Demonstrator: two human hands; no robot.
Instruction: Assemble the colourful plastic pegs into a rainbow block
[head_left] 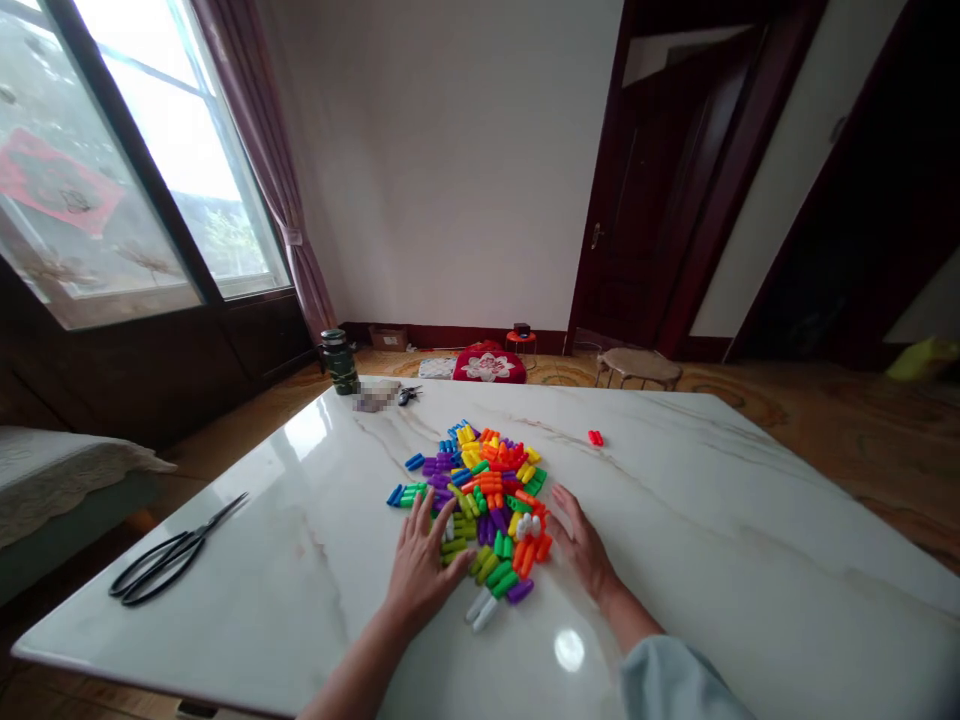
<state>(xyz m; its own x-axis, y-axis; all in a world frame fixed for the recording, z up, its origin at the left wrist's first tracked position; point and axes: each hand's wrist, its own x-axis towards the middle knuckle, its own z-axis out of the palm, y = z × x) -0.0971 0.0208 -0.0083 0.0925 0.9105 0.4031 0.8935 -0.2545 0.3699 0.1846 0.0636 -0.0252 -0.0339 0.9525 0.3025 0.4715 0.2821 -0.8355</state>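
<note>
A heap of small bright plastic pieces, rounded and mostly joined in pairs, lies on the white marbled table. Purple, blue, green, olive, orange, yellow, red and white ones are mixed together. My left hand rests over the heap's near left side with its fingers spread, touching or just above the olive pieces. Along the right edge, my right hand is open, its fingertips close to the orange pieces. White pieces lie nearest to me. Neither hand visibly grips anything.
Black-handled scissors lie at the table's left. A dark flask and small clippers are at the far left corner. One red piece sits apart beyond the heap. A stool stands behind the table.
</note>
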